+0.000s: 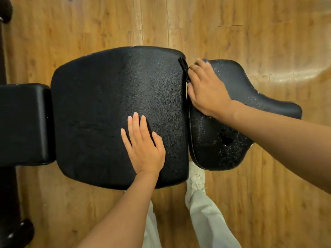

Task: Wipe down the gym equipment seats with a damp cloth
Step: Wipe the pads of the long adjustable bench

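A black padded bench lies across the view. Its large middle pad (pixel 107 108) has my left hand (pixel 143 145) resting flat on it, fingers straight, near the front right corner. To the right sits the smaller seat pad (pixel 220 145), speckled with wet drops and worn spots. My right hand (pixel 206 88) presses on the seat's left edge by the gap between the pads, fingers curled down. A sliver of blue cloth (pixel 205 60) shows beyond its fingers; the rest of the cloth is hidden under the hand.
A third black pad (pixel 23 122) joins the bench at the left. Black frame parts (pixel 16 230) stand at the far left. A frayed black strip (pixel 184 68) hangs at the big pad's right edge. My light trouser leg (pixel 206 212) stands on the wooden floor (pixel 259 203).
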The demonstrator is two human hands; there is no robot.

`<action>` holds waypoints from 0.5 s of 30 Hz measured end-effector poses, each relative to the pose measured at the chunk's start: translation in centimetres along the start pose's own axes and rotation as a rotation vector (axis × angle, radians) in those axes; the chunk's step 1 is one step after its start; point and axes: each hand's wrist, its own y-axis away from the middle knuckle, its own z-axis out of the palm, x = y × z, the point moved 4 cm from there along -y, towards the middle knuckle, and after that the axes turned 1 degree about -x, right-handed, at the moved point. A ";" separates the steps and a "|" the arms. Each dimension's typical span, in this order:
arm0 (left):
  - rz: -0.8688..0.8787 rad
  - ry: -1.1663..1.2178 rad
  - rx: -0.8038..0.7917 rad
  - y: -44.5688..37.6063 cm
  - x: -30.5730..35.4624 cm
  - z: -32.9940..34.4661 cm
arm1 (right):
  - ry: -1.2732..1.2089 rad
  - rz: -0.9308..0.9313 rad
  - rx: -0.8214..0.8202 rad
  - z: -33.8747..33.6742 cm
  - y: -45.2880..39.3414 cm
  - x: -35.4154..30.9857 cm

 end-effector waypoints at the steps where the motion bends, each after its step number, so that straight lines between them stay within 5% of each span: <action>1: -0.001 0.001 -0.001 0.0 0.0 0.0 | 0.035 -0.020 -0.005 0.1 0.5 -0.4; 9: 0.014 -0.013 0.042 0.0 0.0 0.0 | 0.223 -0.157 -0.010 1.9 6.6 -2.9; 15: 0.032 -0.018 0.074 0.0 -0.1 0.2 | 0.219 -0.189 0.038 1.0 2.6 -1.1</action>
